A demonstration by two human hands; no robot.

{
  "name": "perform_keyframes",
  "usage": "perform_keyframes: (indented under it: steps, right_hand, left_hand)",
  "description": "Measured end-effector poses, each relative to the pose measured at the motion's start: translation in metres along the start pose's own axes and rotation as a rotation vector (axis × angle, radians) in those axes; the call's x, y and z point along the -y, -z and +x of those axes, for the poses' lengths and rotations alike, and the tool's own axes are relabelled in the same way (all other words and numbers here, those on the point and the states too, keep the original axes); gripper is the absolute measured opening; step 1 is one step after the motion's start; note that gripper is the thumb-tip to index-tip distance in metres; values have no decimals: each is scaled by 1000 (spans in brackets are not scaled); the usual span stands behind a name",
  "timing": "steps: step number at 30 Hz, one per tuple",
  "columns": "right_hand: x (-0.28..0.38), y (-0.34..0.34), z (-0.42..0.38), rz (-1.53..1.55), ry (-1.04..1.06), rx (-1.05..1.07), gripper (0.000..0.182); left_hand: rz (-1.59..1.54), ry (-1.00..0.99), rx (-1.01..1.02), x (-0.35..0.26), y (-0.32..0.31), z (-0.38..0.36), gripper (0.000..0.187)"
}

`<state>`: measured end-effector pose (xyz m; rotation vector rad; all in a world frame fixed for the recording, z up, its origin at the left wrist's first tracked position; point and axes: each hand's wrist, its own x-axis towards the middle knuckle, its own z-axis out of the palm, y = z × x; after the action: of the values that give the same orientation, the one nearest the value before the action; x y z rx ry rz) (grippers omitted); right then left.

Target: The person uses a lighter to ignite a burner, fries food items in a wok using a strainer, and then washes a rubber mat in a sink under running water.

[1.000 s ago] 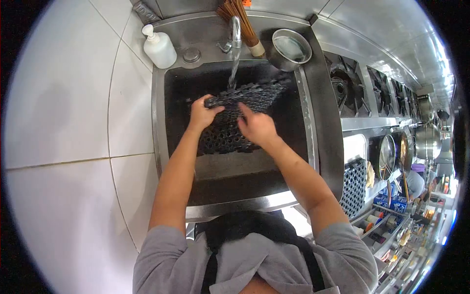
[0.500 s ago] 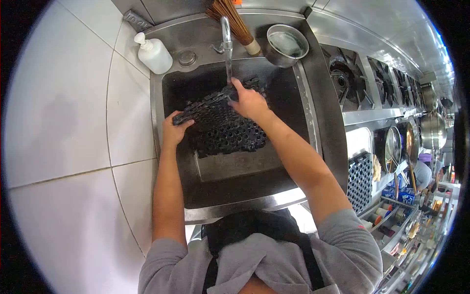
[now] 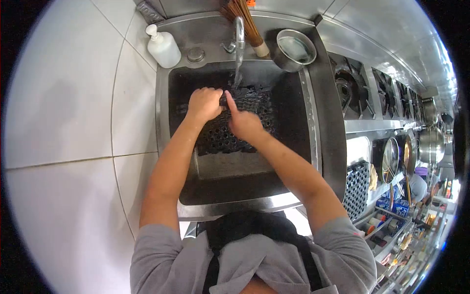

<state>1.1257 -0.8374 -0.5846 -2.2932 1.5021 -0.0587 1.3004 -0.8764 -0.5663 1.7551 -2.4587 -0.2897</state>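
A black mat [image 3: 220, 139] full of round holes lies wet in the sink [image 3: 235, 193]. My left hand [image 3: 204, 104] is closed above the mat's upper left part, with its fingers curled round a dark edge, apparently of a mat seen end-on. Close on its right, my right hand [image 3: 246, 123] has one finger stretched up along that dark edge. Its other fingers are folded and partly hidden, and the hand is slightly blurred. From the faucet [image 3: 239, 34], water runs down just beyond both hands.
On the sink's back ledge stand a white pump bottle [image 3: 164, 49], a bundled stick brush [image 3: 249, 29] and a metal pot [image 3: 295, 50]. Gas burners [image 3: 350, 85] line the right side. Another holed mat [image 3: 356, 190] stands below them. White tiles [image 3: 63, 98] form the left wall.
My left hand has moved right and up, from the mat's left end to beside my right hand. My right hand has come down and nearer. The upright mat edge has turned.
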Motion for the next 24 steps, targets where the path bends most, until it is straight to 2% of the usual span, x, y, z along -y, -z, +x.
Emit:
perform_keyframes:
  steps: [2, 4, 6, 8, 10, 13, 16, 20, 24]
  right_hand:
    - [-1, 2, -11, 40, -22, 55, 92]
    - [-7, 6, -16, -73, -9, 65, 95]
    - [4, 2, -19, -82, -67, 61, 98]
    - [13, 0, -27, 136, -41, 94, 99]
    - [9, 14, -31, 70, -13, 125, 97]
    - [4, 19, -21, -143, -46, 156, 92]
    - [7, 16, -16, -87, -93, 145, 91]
    - [-10, 8, -21, -125, -34, 163, 91]
    - [-12, 8, -13, -21, 7, 35, 88]
  left_hand:
    - [-53, 29, 40, -12, 0, -7, 42]
    - [-50, 79, -21, -16, -4, -16, 45]
    - [-35, 109, 25, -19, -5, -17, 48]
    - [-19, 139, 57, -19, -2, -14, 51]
    - [-53, 145, -45, -15, -4, -19, 54]
    - [-67, 123, -39, -11, -6, -15, 54]
    - [-46, 196, 8, -11, -2, -9, 55]
    - [-50, 205, 34, -5, 0, -6, 57]
    - [-45, 208, 28, -4, -1, 3, 55]
